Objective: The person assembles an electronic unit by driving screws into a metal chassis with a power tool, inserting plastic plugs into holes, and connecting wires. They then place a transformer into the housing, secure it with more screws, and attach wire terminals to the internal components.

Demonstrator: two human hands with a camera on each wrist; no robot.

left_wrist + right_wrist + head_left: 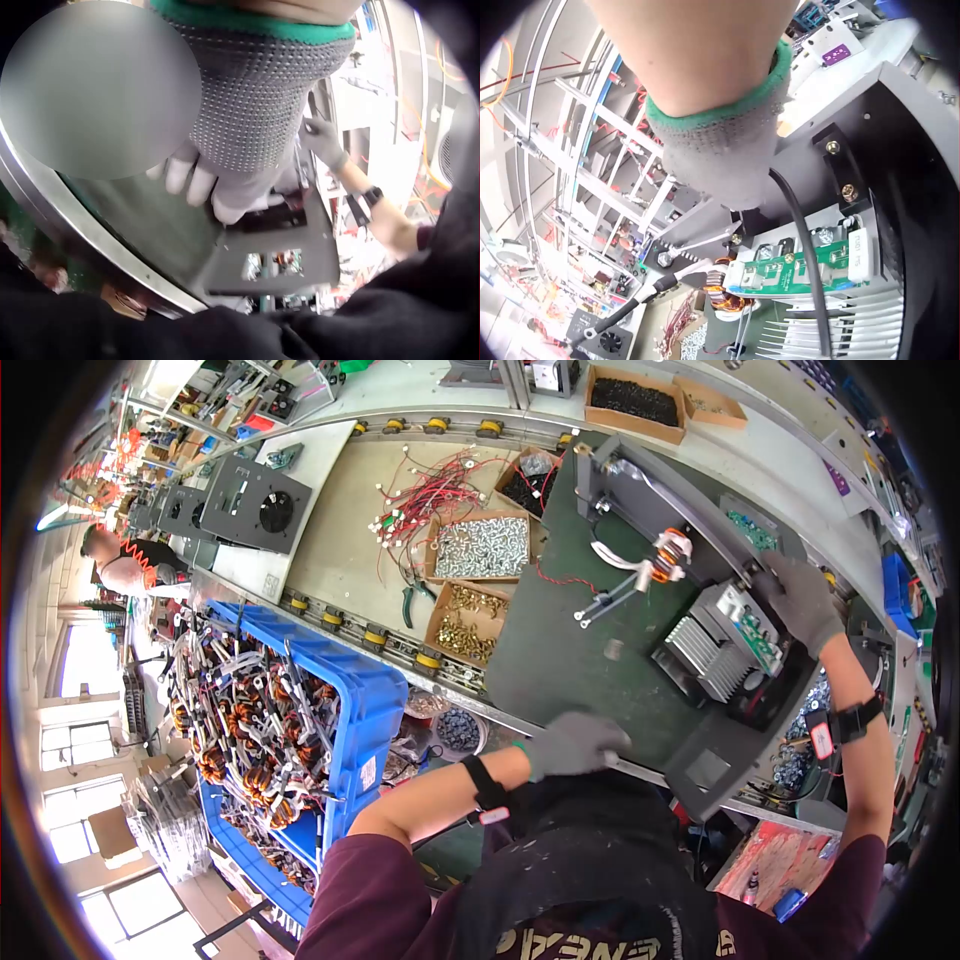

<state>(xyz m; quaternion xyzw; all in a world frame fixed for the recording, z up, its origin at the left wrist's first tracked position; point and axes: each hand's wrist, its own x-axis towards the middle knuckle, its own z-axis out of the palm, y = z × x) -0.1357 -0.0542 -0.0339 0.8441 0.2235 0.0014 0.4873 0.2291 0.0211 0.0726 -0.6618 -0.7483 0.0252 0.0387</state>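
A dark grey metal chassis [700, 510] stands on the green mat [570, 670], with a finned heatsink [700, 655] and a green circuit board [802, 271] inside it. My gloved right hand [800, 600] grips the chassis edge; in the right wrist view its fingertips are hidden behind the glove. A copper-wound coil [668, 555] with white and black leads hangs at the chassis's inner side. Low at the mat's front edge is my gloved left hand [575, 745], holding nothing, its fingers [201, 184] loosely bent in the left wrist view.
Boxes of silver screws [483, 548] and brass fasteners [468, 622] stand left of the mat, beside pliers [415, 600] and a bundle of red wires [440, 490]. A blue crate [370, 700] piled with coils is at the left. Another person [130, 565] is farther off.
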